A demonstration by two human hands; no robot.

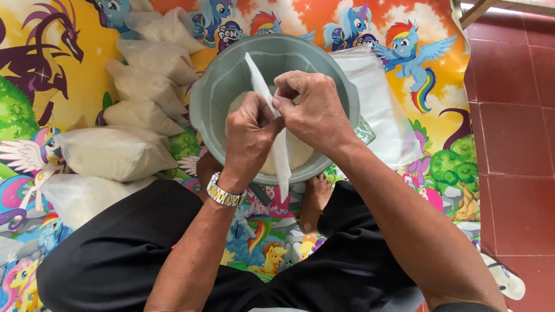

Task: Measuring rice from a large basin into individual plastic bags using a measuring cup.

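The person's black-clad knees sat nearest, crossed on a bright cartoon mat. Filled bags of white grain were heaped to the left; flat empty bags lay to the right. Between them stood a grey basin — both hands blocked much of the grain inside. The left hand and right hand each pinched a clear plastic bag with pressed fingers — held above the basin.

A single head-worn camera looks almost straight down from close above the seated person's lap. The left hand and right hand fill mid-frame; beyond their fingers sits a round grey plastic basin, and the colourful cartoon-printed floor mat stretches out towards the top edge.
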